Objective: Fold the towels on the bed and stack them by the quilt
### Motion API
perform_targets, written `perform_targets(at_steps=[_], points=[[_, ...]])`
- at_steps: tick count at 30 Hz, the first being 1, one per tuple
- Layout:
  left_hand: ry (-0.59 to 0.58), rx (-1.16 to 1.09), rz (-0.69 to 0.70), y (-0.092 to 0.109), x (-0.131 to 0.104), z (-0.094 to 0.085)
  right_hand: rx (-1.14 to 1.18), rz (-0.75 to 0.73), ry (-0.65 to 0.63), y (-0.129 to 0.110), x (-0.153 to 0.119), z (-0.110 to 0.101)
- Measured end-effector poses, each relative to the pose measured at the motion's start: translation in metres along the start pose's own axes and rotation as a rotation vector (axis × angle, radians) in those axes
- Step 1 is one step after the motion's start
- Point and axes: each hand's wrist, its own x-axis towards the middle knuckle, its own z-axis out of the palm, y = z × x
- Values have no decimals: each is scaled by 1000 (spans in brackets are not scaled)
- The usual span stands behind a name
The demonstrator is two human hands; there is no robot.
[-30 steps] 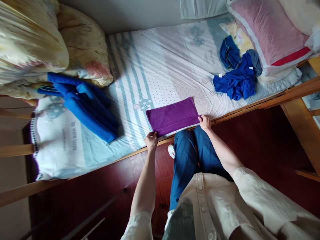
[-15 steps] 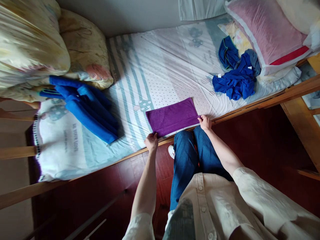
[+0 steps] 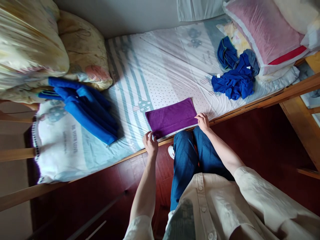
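Note:
A folded purple towel (image 3: 172, 116) lies flat on the bed, close to its front edge. My left hand (image 3: 150, 144) is at the towel's near left corner, its fingers loosened and slightly apart. At the near right corner rests my right hand (image 3: 203, 122), fingers extended over the towel's edge and touching it without a visible pinch. The towel's far corners lie on the sheet, untouched by either hand.
Blue folded cloths (image 3: 90, 113) lie on the left part of the bed beside a floral quilt (image 3: 85, 53). Crumpled blue cloths (image 3: 233, 80) sit at the right near a pink pillow (image 3: 270, 31). A wooden rail (image 3: 275, 95) borders the bed's front.
Both hands have loosened from pinching the towel's near corners, and their fingers have spread. The towel has stayed in nearly the same place.

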Motion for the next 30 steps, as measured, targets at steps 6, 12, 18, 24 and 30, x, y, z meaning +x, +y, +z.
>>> perform_targets(at_steps=[6,12,18,24,30], points=[[-122,-81,154,-12,2,9,-30,-95,-92,-5,4,1],[-199,-72,146,-26,-2,12,-55,-90,-42,-5,2,6],[-266,40,177,-22,0,12,-63,-122,-90,-3,3,5],[-225,125,154,-16,8,11,-84,-70,-100,-10,5,10],[-174,77,196,-16,15,5,-55,-43,-35,-9,5,14]])
